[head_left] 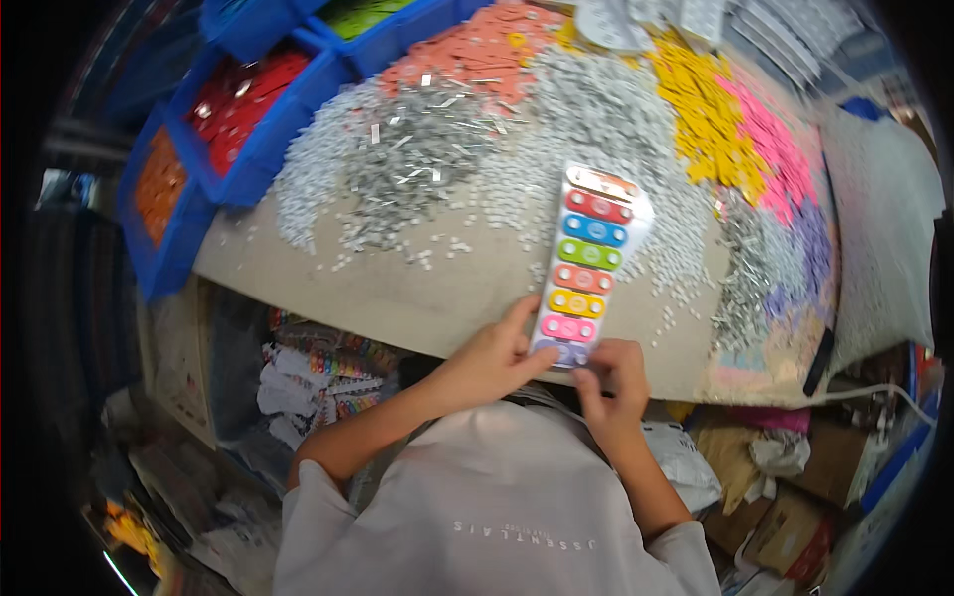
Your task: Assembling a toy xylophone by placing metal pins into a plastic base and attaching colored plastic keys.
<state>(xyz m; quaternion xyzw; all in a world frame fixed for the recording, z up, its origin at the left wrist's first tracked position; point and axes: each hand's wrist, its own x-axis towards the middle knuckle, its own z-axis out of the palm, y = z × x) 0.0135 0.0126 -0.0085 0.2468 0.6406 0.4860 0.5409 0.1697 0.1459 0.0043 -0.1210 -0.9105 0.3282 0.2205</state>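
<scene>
A long white card (547, 328) stands out over the front edge of the table, carrying a column of oval plastic pieces in red, blue, green, coral, yellow, pink and purple, each with two pale round spots. My left hand (502, 360) grips its lower left edge, thumb on the front by the purple piece (562, 354). At the lower right corner is my right hand (614, 389), its fingers curled and thumb close to the card's bottom edge. Whatever its fingertips pinch, if anything, is too small to make out.
Heaps of loose parts cover the table (447, 298): small white pieces (606, 109), shiny metal strips (422, 149), coral (477, 50), yellow (701, 119), pink (775, 149) and purple ones. Blue bins (263, 149) stand at the far left. Finished-looking cards (318, 377) lie on a shelf below.
</scene>
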